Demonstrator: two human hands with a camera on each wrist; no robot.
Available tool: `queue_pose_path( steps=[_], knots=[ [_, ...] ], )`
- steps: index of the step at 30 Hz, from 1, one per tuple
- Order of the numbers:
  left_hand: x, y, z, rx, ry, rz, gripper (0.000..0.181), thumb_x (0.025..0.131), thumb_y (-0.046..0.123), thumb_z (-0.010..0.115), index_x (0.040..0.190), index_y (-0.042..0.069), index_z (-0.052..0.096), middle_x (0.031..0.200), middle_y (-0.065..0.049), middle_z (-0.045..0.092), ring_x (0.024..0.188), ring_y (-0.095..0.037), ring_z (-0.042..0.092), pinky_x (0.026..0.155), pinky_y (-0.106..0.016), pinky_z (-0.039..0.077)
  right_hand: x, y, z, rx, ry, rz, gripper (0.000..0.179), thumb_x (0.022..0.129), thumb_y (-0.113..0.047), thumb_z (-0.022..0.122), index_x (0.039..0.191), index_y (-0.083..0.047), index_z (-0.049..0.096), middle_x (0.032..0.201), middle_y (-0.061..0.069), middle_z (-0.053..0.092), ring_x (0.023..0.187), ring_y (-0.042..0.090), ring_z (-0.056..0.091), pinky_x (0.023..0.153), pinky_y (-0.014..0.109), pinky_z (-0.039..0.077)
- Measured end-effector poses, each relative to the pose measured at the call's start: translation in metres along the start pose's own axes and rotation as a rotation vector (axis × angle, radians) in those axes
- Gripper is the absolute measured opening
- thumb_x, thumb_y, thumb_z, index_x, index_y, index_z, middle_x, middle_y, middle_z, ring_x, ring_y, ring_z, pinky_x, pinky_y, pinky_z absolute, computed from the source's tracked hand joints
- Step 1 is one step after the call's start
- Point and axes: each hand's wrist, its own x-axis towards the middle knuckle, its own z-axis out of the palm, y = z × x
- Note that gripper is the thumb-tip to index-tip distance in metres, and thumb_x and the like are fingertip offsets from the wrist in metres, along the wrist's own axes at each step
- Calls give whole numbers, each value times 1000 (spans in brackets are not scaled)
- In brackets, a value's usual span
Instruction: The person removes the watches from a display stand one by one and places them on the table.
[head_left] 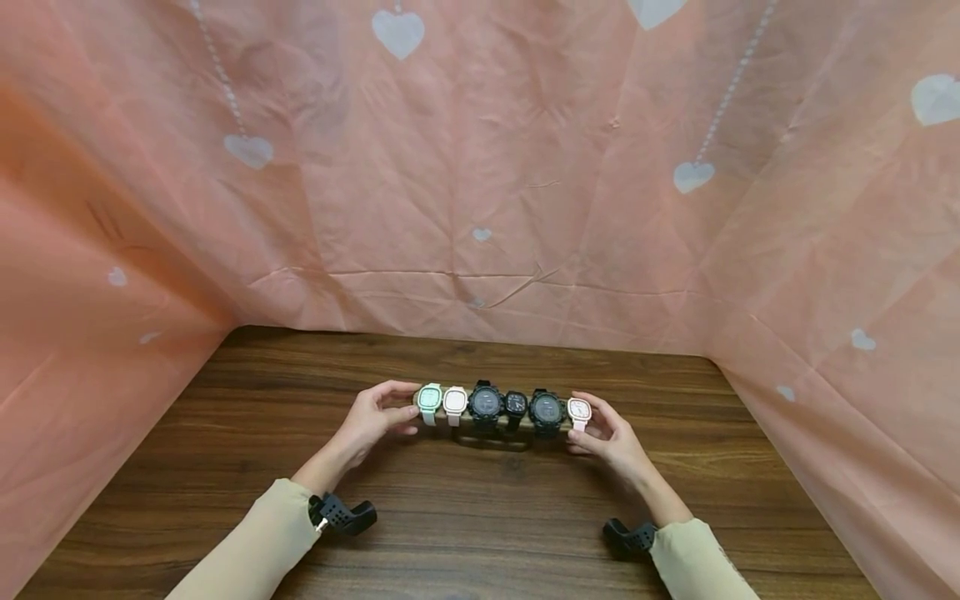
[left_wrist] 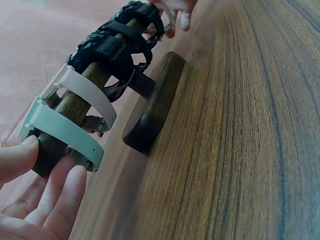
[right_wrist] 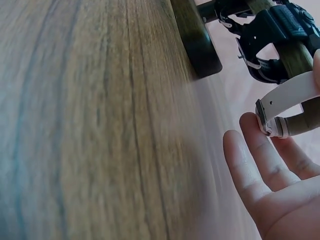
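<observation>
A dark wooden watch stand (left_wrist: 162, 97) bears a row of watches on its crossbar. From left to right in the head view come a mint-green watch (head_left: 430, 398), a pale pink one (head_left: 454, 401), a bulky black watch (head_left: 487, 402), a smaller black watch (head_left: 515, 405), another bulky black watch (head_left: 547, 408) and a white-pink watch (head_left: 579, 409). My left hand (head_left: 372, 417) grips the bar's left end, thumb against the mint watch's edge. At the other end, my right hand (head_left: 611, 437) pinches the white-pink watch, fingertips touching its strap (right_wrist: 290, 100) from below.
The stand is on a brown wood-grain table (head_left: 465, 508). Pink cloth (head_left: 480, 167) with white hearts hangs behind and along both sides. A black wrist-camera mount (head_left: 348, 515) sits on the left wrist, another mount (head_left: 630, 536) on the right.
</observation>
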Motion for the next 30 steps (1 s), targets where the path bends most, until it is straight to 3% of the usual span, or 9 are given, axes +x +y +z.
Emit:
queue_pose_path(
  steps=[10,22,30],
  knots=[
    [0,3,1,-12,-3,-7,43,80,-5,68,121,-5,55,112,-17,56,80,-22,64,72,-43,56,-8,-5,-4,-65,70,-17,63,82,7,65,136,8,32,106,14,54,84,31,64,69,53,53],
    [3,2,-5,2,-26,13,45,79,-4,70,121,-6,55,113,-18,57,80,-23,64,74,-49,54,-21,-12,-5,-292,86,-84,60,81,3,68,132,8,38,107,28,53,75,15,64,59,43,56],
    [2,-1,-5,22,-26,-3,44,79,-3,70,120,-6,56,111,-17,58,79,-24,65,71,-46,56,-33,-18,1,-337,51,-122,59,80,4,69,132,6,41,100,26,54,72,16,63,58,36,56]
  ],
)
